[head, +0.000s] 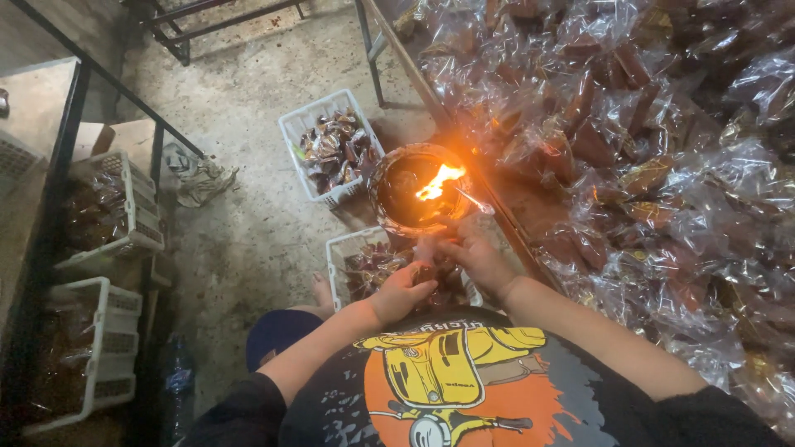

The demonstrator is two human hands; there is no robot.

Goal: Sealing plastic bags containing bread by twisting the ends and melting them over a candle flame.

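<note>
Left hand point(402, 291) and right hand point(474, 257) both pinching small clear packet point(434, 270), fingers closing tightly, just below burning flame bowl point(414, 189).

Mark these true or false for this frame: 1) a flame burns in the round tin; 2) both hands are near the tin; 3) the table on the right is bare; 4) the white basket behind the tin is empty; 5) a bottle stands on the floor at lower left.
1) True: a flame burns in the round tin.
2) True: the left hand and right hand meet on a small packet just below it.
3) False: the table is heaped with clear wrapped packets.
4) False: the white basket holds packets.
5) True: a plastic bottle stands there.
</note>
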